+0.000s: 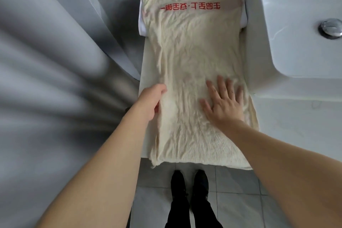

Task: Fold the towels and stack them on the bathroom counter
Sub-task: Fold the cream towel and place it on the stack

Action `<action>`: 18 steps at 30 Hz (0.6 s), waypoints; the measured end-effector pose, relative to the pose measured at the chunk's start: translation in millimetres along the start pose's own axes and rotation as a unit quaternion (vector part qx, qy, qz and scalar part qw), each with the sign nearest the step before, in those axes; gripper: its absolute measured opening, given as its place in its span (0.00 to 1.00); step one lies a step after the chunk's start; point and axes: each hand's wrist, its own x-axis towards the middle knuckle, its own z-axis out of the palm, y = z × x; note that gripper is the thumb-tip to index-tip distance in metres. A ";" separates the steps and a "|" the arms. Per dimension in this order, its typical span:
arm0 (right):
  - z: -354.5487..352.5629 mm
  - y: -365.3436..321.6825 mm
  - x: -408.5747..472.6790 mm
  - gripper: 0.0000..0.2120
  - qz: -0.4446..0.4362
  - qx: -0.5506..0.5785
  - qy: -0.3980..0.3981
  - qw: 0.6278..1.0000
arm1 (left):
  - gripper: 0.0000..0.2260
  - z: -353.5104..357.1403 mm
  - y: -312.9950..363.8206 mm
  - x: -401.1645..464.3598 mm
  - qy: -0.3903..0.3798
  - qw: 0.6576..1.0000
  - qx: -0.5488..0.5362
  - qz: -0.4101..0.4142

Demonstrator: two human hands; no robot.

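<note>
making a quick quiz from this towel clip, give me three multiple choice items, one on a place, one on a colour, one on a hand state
1. Where is the sink basin relative to the cream towel?
A. to its right
B. to its left
C. under it

2. What colour is the lettering on the cream towel?
A. blue
B. red
C. black

3. How is the right hand?
A. fist in the air
B. pinching a corner
C. flat on the towel, fingers spread

Key: 1 A, the basin lies right of the towel. 2 B, the print is red. 3 C, the palm lies flat while the left hand holds the towel's left edge.
</note>
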 end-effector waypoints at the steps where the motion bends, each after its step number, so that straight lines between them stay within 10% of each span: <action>1: 5.3 1.4 -0.1 0.32 0.006 -0.010 0.016 1.000 | 0.11 -3.5 -0.1 0.8 -0.012 1.000 -0.019 0.006; 5: 8.2 0.5 0.1 0.32 0.021 -0.031 0.030 0.999 | 0.23 -19.6 -10.9 0.1 -0.035 0.993 -0.111 0.028; 8: 3.7 -1.3 -0.2 0.32 0.025 -0.037 0.020 0.999 | 0.12 -33.0 -16.9 -0.9 0.058 0.992 -0.088 0.066; 12: 1.8 -2.4 -1.2 0.33 0.025 -0.036 0.018 0.999 | 0.17 -36.6 -17.1 -4.9 0.246 0.958 0.072 0.129; 18: 5.9 0.6 0.0 0.33 0.012 -0.033 0.037 0.999 | 0.23 -2.7 22.1 36.8 0.274 0.885 0.294 0.235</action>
